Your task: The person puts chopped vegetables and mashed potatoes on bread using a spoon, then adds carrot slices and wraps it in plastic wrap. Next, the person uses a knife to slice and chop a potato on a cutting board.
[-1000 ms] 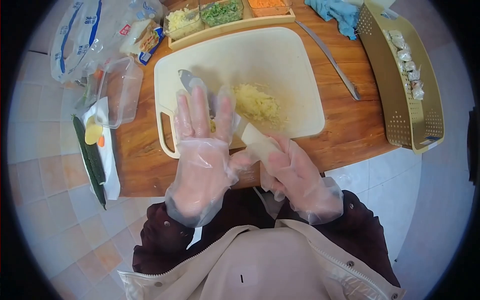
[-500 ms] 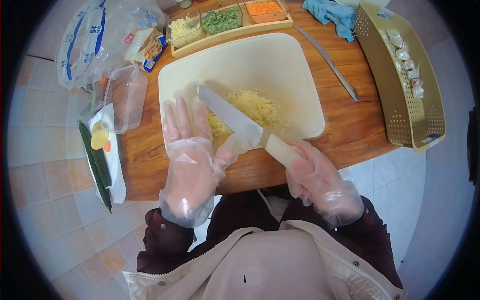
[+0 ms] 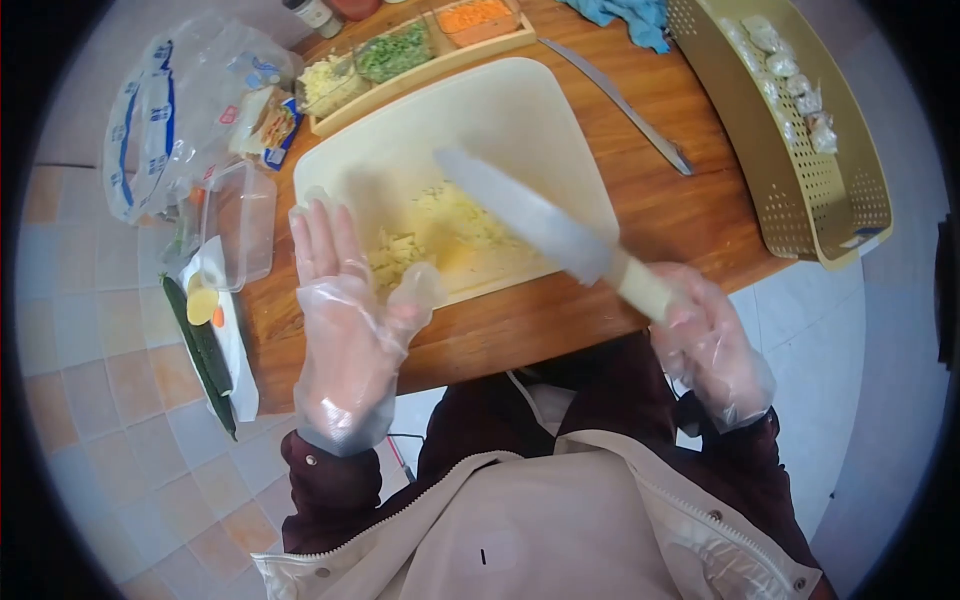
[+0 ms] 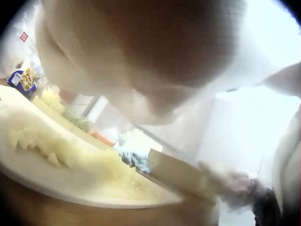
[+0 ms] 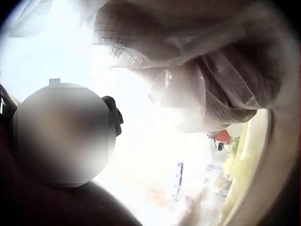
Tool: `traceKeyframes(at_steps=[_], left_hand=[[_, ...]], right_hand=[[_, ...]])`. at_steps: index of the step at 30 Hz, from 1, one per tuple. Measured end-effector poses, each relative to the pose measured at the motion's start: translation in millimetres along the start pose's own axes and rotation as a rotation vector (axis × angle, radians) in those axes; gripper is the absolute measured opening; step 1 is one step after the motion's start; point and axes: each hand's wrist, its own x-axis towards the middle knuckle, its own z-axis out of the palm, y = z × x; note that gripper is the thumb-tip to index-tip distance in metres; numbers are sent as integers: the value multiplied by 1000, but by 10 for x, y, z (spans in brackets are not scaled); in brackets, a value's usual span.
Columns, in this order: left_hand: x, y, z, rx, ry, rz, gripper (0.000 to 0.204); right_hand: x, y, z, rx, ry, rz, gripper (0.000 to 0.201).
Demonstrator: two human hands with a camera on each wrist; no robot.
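Note:
In the head view my right hand (image 3: 710,345), in a clear plastic glove, grips the pale handle of a kitchen knife (image 3: 530,215). The broad blade, blurred, points up and left over the cream cutting board (image 3: 450,105). My left hand (image 3: 345,335), also gloved, is held over the board's near left corner with its fingers straight and thumb spread. Nothing is in it. Finely chopped pale yellow pieces (image 3: 400,255) lie on the board, partly hidden behind the blade and the left thumb. In the left wrist view the chopped heap (image 4: 89,162) spreads along the board.
Behind the board, a wooden tray (image 3: 420,80) bears glass containers of chopped food. A long metal knife (image 3: 620,105) lies to its right, near a perforated basket (image 3: 820,180) holding wrapped bundles. At left are a clear plastic box (image 3: 240,225), cucumbers (image 3: 200,345) and a plastic bag (image 3: 190,110).
My right hand has drawn the knife rightward, away from the left hand. The left hand has moved left and a little nearer me, fingers still straight. The head view has shifted slightly.

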Motion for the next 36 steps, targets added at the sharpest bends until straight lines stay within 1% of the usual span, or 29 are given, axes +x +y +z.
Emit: traceKeyframes(at_steps=[2, 4, 5, 6, 11, 12, 14, 17, 19, 20, 22, 23, 27, 29, 31, 32, 34, 35, 36], left_hand=[[63, 115, -70, -9, -25, -9, 82], [128, 223, -75, 1835, 200, 98, 80], [134, 225, -59, 2298, 246, 134, 79], [141, 228, -43, 2757, 333, 168, 79], [22, -345, 291, 2893, 40, 578, 68], [48, -321, 283, 2904, 7, 621, 67], [140, -228, 259, 2969, -49, 703, 65], [458, 154, 147, 3126, -118, 826, 62], [494, 175, 168, 3178, -144, 872, 61], [471, 120, 234, 3077, -69, 795, 64], [425, 6, 383, 2863, 66, 654, 78], [399, -28, 427, 2820, 97, 627, 78], [387, 101, 381, 2680, 135, 624, 75], [390, 157, 360, 2615, 139, 627, 74], [400, 249, 326, 2532, 146, 642, 73], [413, 303, 300, 2487, 147, 648, 72], [419, 364, 304, 2417, 160, 641, 71], [403, 383, 313, 2388, 167, 633, 71], [386, 365, 382, 2373, 199, 590, 67]], right_hand=[[-24, 140, -108, 23, 196, 23, 60], [-64, 226, -184, 45, 213, 51, 61], [-86, 254, -210, 65, 224, 78, 61], [-110, 264, -227, 71, 227, 82, 61], [-183, 304, -373, 54, 235, 115, 65], [-196, 295, -402, 57, 233, 117, 65], [-221, 256, -445, 30, 224, 180, 65], [-215, 288, -451, -8, 240, 154, 63], [-200, 264, -410, -4, 220, 161, 63], [-186, 257, -382, -1, 200, 165, 63], [-145, 302, -322, 24, 173, 149, 62], [-127, 329, -301, 48, 148, 131, 60], [-7, 328, -204, 13, 87, 148, 59], [18, 257, -120, -5, 93, 149, 59], [60, 58, -30, -48, 77, 279, 55], [89, 49, -13, -49, 79, 281, 55], [149, 41, 12, 6, 0, 299, 52], [193, 33, 24, 4, 1, 299, 52], [244, 27, 33, 10, -29, 324, 52]])
